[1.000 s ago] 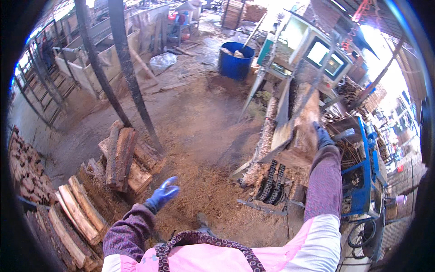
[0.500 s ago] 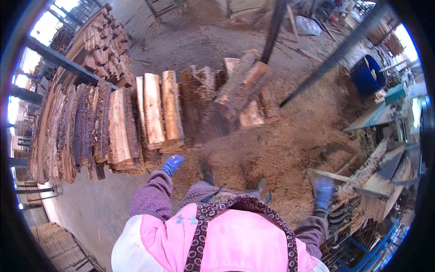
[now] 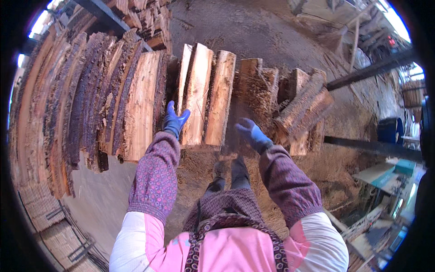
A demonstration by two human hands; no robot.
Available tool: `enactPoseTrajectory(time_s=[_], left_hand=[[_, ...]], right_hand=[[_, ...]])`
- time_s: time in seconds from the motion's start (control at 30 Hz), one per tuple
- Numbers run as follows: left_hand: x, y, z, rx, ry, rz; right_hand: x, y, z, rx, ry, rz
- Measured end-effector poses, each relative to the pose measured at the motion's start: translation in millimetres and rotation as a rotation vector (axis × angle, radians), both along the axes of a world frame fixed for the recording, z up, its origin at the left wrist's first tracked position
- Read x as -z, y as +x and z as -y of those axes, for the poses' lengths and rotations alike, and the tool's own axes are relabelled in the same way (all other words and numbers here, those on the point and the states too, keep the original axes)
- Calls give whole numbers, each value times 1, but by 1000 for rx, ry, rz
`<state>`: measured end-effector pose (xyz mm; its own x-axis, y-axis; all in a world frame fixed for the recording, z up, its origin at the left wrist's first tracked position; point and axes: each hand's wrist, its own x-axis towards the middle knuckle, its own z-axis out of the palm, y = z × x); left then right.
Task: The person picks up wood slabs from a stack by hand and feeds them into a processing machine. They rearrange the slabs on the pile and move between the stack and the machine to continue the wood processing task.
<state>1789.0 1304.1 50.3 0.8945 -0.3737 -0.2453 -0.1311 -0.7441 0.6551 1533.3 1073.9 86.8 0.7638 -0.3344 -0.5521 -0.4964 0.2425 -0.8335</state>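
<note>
A row of rough-sawn wooden slabs stands across the view in front of me. My left hand, in a blue glove, reaches to the near end of a pale slab, its thumb apart from its fingers. I cannot tell whether it touches the wood. A second pale slab leans just to the right. My right hand, also gloved in blue, hovers with fingers apart and nothing in them, between that slab and a tilted stack of bark-edged pieces.
Dark bark-edged slabs fill the left side, with more stacked wood behind. Sawdust covers the floor. Dark metal bars cross on the right, near a blue bin and a workbench.
My view has turned right to left toward the slabs and come closer. Both hands have moved forward to the row; the right hand has left the lumber at the right.
</note>
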Motion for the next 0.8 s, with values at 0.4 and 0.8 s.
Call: enactPoseTrajectory(time_s=[0.4,0.8], left_hand=[[-47,36,91,47,609,-205],[-21,42,72,-172,-132,-505]], right_hand=[[134,164,9,478,198,-67],[35,129,52,218,283,29]])
